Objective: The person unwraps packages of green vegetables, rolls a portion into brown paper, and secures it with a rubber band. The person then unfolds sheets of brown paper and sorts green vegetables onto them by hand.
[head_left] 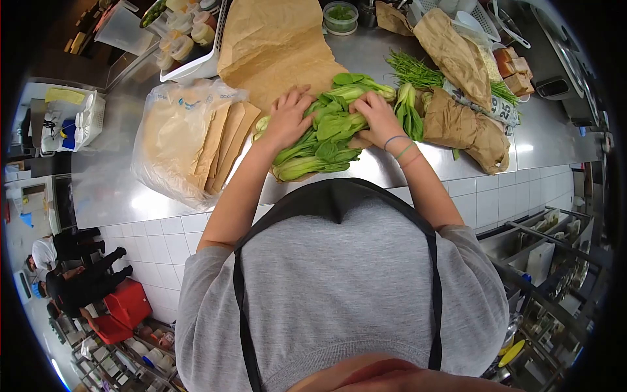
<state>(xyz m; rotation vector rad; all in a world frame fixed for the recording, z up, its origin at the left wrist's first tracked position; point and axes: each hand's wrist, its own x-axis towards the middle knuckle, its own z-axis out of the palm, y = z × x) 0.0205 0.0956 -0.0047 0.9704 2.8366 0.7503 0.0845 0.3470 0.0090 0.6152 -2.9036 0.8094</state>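
Note:
A pile of green bok choy (334, 129) lies in front of me on the steel counter, with leaves and pale stalks overlapping. My left hand (292, 116) grips the pile from its left side, fingers bent over the stalks. On the other side my right hand (377, 119) is curled around leaves, with its fingertips partly hidden. A wide sheet of brown paper (277, 49) is spread out behind the pile, its near edge close to my left fingers. One separate bok choy (408, 111) rests just right of my right hand.
A clear plastic bag of brown paper bags (176, 130) lies left. Crumpled brown paper (467, 127), green stalks (415, 68) and bread blocks (516, 72) are at right. Behind stand a bottle basket (199, 62) and a round tub (340, 18). Two people (75, 281) stand far left.

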